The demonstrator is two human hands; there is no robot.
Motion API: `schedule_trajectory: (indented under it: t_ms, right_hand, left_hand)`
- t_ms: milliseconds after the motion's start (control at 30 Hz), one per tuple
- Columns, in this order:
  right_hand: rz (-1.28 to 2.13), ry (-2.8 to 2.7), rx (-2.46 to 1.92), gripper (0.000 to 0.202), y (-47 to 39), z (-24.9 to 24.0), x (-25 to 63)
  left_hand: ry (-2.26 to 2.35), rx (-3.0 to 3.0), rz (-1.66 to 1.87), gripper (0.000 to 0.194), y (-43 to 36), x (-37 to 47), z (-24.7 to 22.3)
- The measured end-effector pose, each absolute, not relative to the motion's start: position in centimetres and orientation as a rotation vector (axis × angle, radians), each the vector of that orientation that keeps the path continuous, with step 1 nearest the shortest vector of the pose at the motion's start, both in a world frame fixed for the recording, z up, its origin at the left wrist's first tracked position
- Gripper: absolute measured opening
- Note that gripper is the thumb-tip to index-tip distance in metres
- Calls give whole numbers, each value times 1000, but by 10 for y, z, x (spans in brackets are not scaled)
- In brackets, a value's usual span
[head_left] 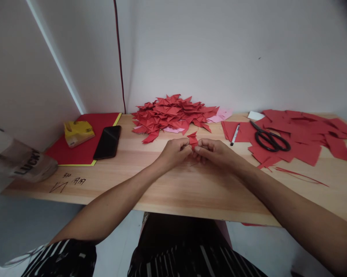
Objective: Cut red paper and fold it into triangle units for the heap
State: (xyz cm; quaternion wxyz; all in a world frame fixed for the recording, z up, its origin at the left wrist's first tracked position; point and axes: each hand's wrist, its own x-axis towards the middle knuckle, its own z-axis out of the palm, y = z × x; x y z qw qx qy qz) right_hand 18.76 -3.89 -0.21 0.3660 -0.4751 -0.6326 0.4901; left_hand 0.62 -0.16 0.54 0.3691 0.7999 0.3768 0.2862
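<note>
Between my two hands, a small folded piece of red paper [192, 139] is held just above the wooden table, its top edge showing over my fingers. My left hand [176, 152] pinches it from the left. From the right, my right hand [210, 150] closes on the same piece with thumb and fingers. Behind them, against the wall, lies a heap of folded red paper shapes [173, 111], with some pink paper [221, 115] at its right side.
Black scissors [270, 140] lie on loose red sheets [309, 148] at the right, near a pen [235, 134]. At left are a phone [107, 142], a yellow packet [79, 132] on a red sheet [104, 119], and a clear LUCKY container [26, 159] by the table's edge.
</note>
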Motion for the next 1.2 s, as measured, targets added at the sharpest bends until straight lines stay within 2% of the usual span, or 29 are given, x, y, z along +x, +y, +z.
schedule_trajectory:
  t_ms: [1200]
  right_hand:
    - [1280,-1624,-1273,19,-38,0,187]
  left_hand:
    - [934,2080,757,26,-2,7,5]
